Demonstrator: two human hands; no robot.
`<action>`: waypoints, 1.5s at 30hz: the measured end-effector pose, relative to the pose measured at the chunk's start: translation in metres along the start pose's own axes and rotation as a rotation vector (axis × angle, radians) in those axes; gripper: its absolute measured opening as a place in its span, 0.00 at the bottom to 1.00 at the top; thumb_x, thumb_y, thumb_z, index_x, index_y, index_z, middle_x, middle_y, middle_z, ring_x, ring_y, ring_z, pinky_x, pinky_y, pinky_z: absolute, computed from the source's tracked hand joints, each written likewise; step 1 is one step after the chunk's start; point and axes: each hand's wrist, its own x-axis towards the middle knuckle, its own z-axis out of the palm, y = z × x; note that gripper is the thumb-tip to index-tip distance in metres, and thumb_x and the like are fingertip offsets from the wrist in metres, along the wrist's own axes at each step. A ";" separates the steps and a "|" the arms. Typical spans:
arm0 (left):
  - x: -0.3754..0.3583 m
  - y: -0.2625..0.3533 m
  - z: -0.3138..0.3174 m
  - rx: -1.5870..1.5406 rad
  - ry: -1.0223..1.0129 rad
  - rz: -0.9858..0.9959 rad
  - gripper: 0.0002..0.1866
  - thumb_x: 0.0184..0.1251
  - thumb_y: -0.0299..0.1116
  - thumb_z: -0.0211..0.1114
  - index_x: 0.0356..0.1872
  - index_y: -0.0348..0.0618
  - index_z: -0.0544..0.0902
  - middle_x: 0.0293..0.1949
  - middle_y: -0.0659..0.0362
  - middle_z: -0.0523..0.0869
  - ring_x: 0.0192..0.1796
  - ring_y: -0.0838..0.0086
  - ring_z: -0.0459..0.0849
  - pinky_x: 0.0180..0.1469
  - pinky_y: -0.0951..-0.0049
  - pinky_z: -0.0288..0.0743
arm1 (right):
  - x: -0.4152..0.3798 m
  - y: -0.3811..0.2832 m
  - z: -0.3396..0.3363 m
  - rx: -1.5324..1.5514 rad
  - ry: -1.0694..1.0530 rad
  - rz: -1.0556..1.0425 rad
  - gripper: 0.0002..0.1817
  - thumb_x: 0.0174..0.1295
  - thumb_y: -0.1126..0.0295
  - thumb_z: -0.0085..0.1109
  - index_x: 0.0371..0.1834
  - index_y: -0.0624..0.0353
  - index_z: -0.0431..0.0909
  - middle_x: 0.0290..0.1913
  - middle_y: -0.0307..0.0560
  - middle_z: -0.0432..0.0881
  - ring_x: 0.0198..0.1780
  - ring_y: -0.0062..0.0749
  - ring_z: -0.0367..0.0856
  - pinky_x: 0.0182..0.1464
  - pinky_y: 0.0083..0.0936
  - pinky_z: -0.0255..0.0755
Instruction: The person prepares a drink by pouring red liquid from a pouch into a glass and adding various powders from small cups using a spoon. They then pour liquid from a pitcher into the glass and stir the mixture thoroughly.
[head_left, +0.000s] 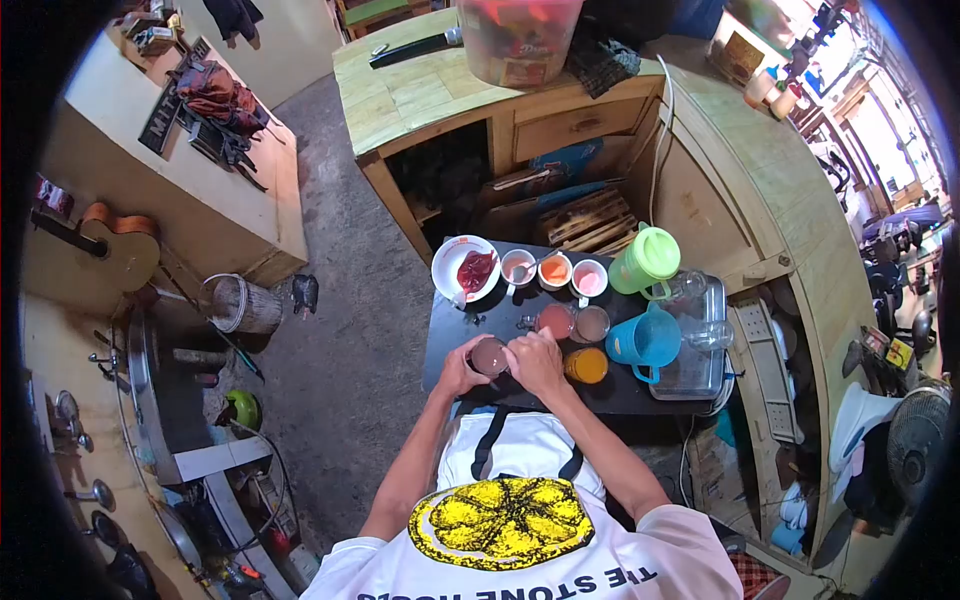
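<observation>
a white short-sleeved t-shirt [530, 540] is worn, printed on the chest with a large round yellow and black design [503, 520] that looks like a sliced lemon. dark block letters [590, 582], partly cut off by the frame edge, are seen beside the design. a dark strap [492, 437] is hung around the neck, and both arms are left bare below the sleeves.

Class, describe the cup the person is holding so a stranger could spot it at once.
Find the black table in front of the wooden counter. At its near edge, the left hand and right hand close around a cup. Its drink is brown, unlike the orange cup beside it.
</observation>
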 end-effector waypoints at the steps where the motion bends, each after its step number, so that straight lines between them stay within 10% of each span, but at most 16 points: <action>1: 0.002 0.000 0.000 0.006 -0.003 0.022 0.46 0.30 0.20 0.81 0.64 0.43 0.80 0.56 0.61 0.87 0.58 0.74 0.84 0.65 0.69 0.75 | 0.000 0.002 0.001 0.001 -0.018 -0.008 0.09 0.58 0.66 0.66 0.24 0.59 0.85 0.28 0.50 0.86 0.34 0.44 0.84 0.44 0.40 0.68; 33: 0.000 -0.014 0.012 -0.151 0.005 -0.003 0.50 0.36 0.29 0.86 0.69 0.38 0.74 0.61 0.58 0.82 0.64 0.73 0.79 0.71 0.66 0.70 | 0.014 0.003 0.004 0.058 0.117 0.009 0.10 0.56 0.67 0.64 0.23 0.61 0.84 0.26 0.55 0.84 0.33 0.50 0.82 0.45 0.43 0.67; 39: 0.000 -0.014 0.013 -0.155 0.020 0.067 0.44 0.41 0.24 0.82 0.67 0.39 0.76 0.59 0.59 0.84 0.61 0.75 0.80 0.68 0.68 0.72 | 0.005 0.009 0.009 0.087 -0.177 -0.097 0.09 0.57 0.67 0.65 0.25 0.61 0.84 0.28 0.54 0.85 0.34 0.48 0.82 0.46 0.42 0.67; 45: 0.000 -0.021 0.012 -0.127 0.011 0.073 0.45 0.42 0.25 0.83 0.68 0.40 0.75 0.60 0.58 0.83 0.62 0.74 0.80 0.68 0.67 0.72 | 0.011 0.004 0.004 0.078 0.078 -0.058 0.08 0.56 0.68 0.64 0.26 0.61 0.85 0.28 0.54 0.86 0.35 0.47 0.83 0.48 0.42 0.68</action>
